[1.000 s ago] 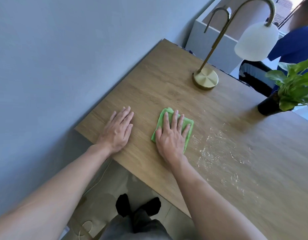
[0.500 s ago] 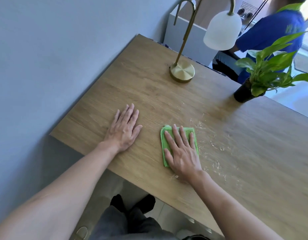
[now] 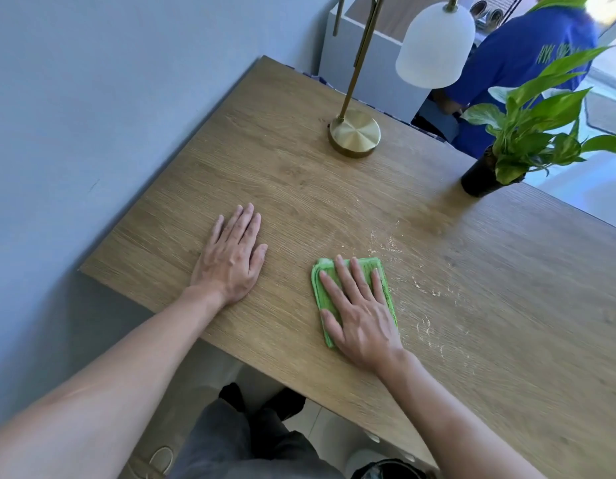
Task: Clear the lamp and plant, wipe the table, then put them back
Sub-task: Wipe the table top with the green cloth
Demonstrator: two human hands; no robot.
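Green cloth [image 3: 351, 295] lies under flat right hand [image 3: 360, 314]; left hand [image 3: 232, 257] flat on table [image 3: 489, 288].

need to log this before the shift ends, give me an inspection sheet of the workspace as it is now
Surface: wooden table, pale crumbs or residue scattered right of the cloth.
Job's things: lamp stands on the table near the far edge; plant in a black pot at the far right edge; green cloth flat on the table.
Clutter: nothing seen.
Hands: left hand rests flat on the table, fingers straight; right hand presses flat on the cloth.
Cables: nothing seen.
Surroundings: grey wall on the left; a person in blue beyond the table; white cabinet behind the lamp.
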